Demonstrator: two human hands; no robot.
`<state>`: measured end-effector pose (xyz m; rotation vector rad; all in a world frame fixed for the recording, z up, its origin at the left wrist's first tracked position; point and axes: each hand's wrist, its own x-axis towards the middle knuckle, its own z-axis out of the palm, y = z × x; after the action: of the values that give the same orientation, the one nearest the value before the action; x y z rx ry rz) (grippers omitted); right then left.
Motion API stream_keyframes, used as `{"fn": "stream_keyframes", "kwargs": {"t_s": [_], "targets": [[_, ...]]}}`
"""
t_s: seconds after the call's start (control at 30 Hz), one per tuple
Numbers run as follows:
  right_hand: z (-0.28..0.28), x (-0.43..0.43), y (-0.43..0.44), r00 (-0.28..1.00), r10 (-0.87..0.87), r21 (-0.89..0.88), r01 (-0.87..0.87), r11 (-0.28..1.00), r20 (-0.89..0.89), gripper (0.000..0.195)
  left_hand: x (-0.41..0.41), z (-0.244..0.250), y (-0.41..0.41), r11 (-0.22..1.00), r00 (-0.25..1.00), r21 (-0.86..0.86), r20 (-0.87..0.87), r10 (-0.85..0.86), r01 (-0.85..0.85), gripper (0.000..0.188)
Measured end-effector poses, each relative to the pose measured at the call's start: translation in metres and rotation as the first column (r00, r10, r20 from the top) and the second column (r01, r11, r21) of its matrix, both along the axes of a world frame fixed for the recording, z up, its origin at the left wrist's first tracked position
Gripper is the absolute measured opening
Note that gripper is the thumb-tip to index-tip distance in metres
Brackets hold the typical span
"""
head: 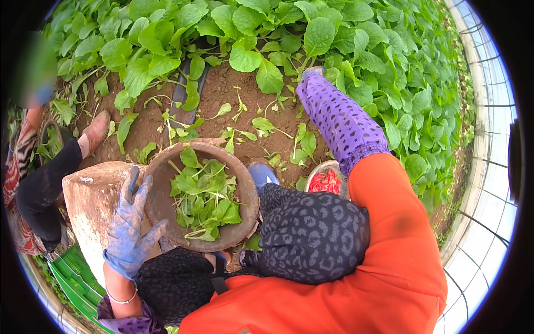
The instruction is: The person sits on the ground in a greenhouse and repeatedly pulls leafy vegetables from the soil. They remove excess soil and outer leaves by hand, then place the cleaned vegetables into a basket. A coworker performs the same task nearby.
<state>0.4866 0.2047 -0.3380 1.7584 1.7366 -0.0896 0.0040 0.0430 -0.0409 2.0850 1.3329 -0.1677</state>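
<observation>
My left hand (132, 227), in a soil-stained blue glove, is raised palm up with its fingers apart and holds nothing. It is at the left rim of a round brown basin (250, 200), between the basin and a worn whitish block. Loose cut leafy greens (204, 194) lie in the basin. My right hand (313, 71) reaches forward, under a purple spotted sleeve cover, to the base of the standing leafy plants (319, 37). Only a small part of its glove shows, and its fingers are hidden by leaves and the sleeve.
The worn block (94, 208) stands left of the basin. A small bowl with red ties or strips (325, 182) is near my right knee. Loose leaves lie on the soil (233, 92). A co-worker's leg (54, 175) and a green plastic crate (77, 279) are at left.
</observation>
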Motion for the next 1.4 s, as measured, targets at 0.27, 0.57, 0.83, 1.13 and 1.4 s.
{"fn": "stream_keyframes", "kwargs": {"t_s": [0.27,0.57,0.83,1.13,1.4], "targets": [[0.003,0.004,-0.016,0.996,-0.066,0.048,0.069,0.996,-0.055,0.028,0.005,0.008,-0.004,0.999,1.0,-0.042,0.012,0.019,-0.018,0.076],[0.025,-0.009,-0.032,0.976,-0.124,0.228,0.164,0.96,-0.179,0.019,0.007,0.009,-0.011,0.999,1.0,-0.034,0.003,0.03,-0.03,0.077],[0.024,0.003,-0.06,0.793,-0.42,-0.168,0.387,0.907,-0.44,0.06,0.008,0.015,-0.019,0.995,0.996,0.064,0.049,-0.079,0.075,0.077],[0.242,-0.172,-0.057,-0.588,-0.293,-0.402,0.061,0.914,-0.754,0.048,0.003,-0.008,-0.014,0.924,0.987,0.379,0.163,-0.008,-0.055,0.077],[0.354,-0.325,-0.11,-0.626,-0.217,-0.269,-0.011,0.963,-0.749,0.05,0.032,0.021,0.008,0.717,0.534,0.301,0.838,0.116,-0.629,0.084]]}}
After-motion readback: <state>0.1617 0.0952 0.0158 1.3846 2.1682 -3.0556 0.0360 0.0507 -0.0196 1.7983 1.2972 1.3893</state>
